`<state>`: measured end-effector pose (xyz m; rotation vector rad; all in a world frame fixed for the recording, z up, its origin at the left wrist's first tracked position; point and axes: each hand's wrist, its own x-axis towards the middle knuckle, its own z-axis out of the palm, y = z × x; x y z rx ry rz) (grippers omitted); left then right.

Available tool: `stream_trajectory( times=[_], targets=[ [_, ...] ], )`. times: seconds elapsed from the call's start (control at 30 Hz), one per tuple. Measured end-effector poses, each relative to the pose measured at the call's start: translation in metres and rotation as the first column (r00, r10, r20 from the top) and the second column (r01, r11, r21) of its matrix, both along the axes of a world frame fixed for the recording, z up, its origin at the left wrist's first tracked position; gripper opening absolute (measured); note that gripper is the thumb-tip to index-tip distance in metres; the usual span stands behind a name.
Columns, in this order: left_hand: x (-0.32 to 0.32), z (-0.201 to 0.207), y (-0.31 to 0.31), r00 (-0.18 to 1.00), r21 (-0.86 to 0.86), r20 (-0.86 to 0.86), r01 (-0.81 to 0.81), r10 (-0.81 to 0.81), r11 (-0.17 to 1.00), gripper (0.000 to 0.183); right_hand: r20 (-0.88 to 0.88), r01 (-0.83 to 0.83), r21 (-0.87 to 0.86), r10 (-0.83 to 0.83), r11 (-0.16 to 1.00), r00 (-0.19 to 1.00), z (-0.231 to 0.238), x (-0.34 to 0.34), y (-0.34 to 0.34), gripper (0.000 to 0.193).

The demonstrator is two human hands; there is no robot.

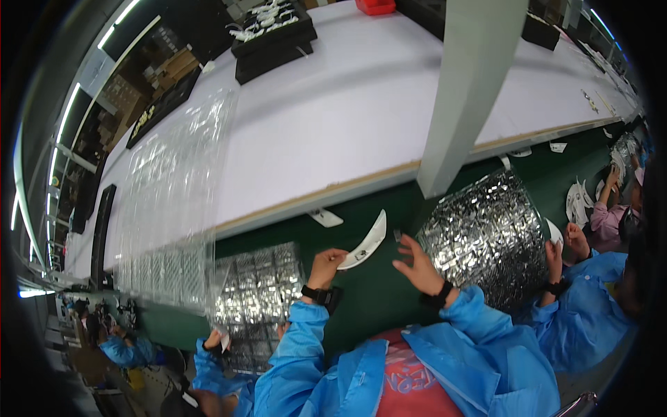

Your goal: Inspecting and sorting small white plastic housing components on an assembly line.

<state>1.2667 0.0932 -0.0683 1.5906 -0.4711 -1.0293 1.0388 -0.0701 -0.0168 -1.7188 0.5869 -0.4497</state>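
Observation:
Between its thumb and fingers, my left hand (324,269) grips one end of a white curved plastic part (368,244). The part tapers to a point at its far end and carries small dark marks near my fingers. To its right is my right hand (421,271), with thumb and forefinger apart. A small dark square piece (398,236) sits at the tip of its forefinger, apart from the white part. Right of that hand lies a sheet of shiny silver pieces (479,236), and left of my left hand a second silver sheet (258,285).
A green work surface (368,306) runs under my hands, with a white table (326,132) beyond it. A grey post (465,90) rises ahead. Clear plastic trays (170,201) lie at left, black trays (271,48) farther back. Co-workers in blue sleeves (583,306) sit close on both sides.

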Motion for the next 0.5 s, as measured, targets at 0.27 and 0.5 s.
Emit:
stream_trajectory(
  times=[0.27, 0.5],
  targets=[
    [-0.118, 0.031, 0.079, 0.255, -0.406, -0.877, 0.057, -0.407, 0.912, 0.024, 0.126, -0.304, 0.635, 0.293, 0.711, 0.948, 0.024, -0.025, 0.025, 0.041],
    [-0.165, 0.061, 0.076, 0.784, -0.149, -0.594, 0.111, -0.179, 0.983, 0.034, -0.003, 0.040, 0.701, -0.052, 0.713, 0.999, 0.024, -0.066, 0.050, 0.035]
  ],
)
